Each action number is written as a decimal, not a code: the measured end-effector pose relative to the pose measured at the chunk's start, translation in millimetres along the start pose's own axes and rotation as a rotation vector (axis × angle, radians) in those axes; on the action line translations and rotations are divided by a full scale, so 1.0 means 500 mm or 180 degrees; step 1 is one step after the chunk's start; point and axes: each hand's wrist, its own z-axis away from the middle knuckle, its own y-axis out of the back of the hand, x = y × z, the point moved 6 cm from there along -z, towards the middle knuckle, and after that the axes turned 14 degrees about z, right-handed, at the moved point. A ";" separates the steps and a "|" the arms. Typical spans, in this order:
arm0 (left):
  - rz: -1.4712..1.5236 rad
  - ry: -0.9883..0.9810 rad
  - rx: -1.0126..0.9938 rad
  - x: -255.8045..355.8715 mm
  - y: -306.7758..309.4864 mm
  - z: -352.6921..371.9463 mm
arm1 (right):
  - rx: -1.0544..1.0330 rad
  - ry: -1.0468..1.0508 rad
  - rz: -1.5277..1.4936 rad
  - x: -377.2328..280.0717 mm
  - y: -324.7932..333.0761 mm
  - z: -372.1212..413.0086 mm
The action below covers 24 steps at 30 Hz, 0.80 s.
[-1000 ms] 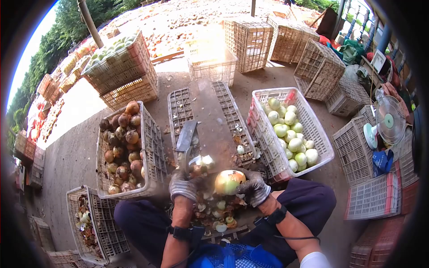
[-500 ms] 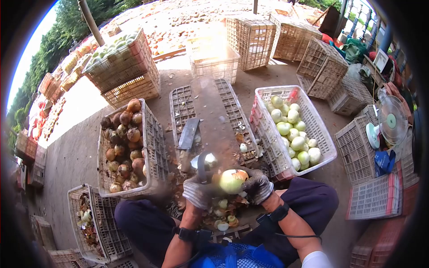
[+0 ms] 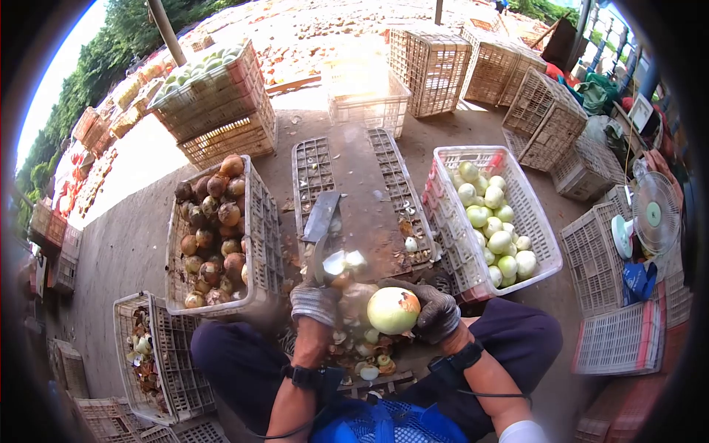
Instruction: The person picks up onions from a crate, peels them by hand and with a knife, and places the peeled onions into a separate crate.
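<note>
Right hand: cupped a round, pale-green onion sideways, leaving its front clear.
Left hand: apart, gripped a curved, grey metal knife.

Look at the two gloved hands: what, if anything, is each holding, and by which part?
The right hand holds an onion by its right side. The left hand seems to hold a curved blade by its near end, which is hidden.

An open-sided onion-peeling shed (stacked crates, loose skins, strong daylight beyond).
</note>
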 end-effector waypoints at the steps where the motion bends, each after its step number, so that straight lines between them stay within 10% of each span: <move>1: -0.0720 -0.0163 0.0025 -0.028 0.017 -0.024 | 0.0081 0.0096 0.0400 -0.006 0.003 0.002; 6: -0.2318 0.0184 0.0272 0.029 0.039 -0.037 | 0.0282 0.0623 0.1955 -0.058 0.018 0.014; 9: -0.2204 0.0278 -0.0035 0.083 0.016 0.001 | 0.0286 -0.0440 -0.1198 0.040 0.024 0.000; 12: -0.0032 0.0465 -0.0577 0.025 -0.012 0.039 | 0.0478 -0.0526 -0.2355 0.042 0.020 -0.006; 24: 0.0724 0.0903 -0.1078 0.112 -0.098 0.114 | 0.0476 -0.0384 -0.0505 0.017 0.018 -0.029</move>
